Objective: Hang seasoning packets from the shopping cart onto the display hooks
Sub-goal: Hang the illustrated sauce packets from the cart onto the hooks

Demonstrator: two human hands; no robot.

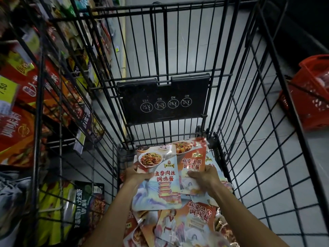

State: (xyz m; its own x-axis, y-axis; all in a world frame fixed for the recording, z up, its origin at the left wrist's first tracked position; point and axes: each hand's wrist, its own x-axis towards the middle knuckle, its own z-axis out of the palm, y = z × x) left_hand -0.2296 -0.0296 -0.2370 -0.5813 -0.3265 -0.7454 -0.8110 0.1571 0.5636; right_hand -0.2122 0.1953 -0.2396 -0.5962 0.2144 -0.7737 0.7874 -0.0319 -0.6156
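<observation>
Both my hands reach down into the black wire shopping cart point(249, 157). My left hand point(135, 174) grips the left edge of a seasoning packet point(158, 179) showing a noodle dish and a blue tower. My right hand point(204, 177) holds a red-orange mapo tofu packet point(191, 157), thumb on its front; more packets seem stacked behind it. A pile of several more seasoning packets point(187, 225) lies beneath on the cart floor. The display shelving point(32, 104) with hanging packets runs along the left, seen through the cart's bars; the hooks are too blurred to pick out.
The cart's folded black child-seat flap point(163, 100) with warning icons stands at the far end. A red plastic shopping basket point(309, 93) sits on the grey tiled floor to the right. Dark and yellow packets point(71, 211) fill the lower left shelf.
</observation>
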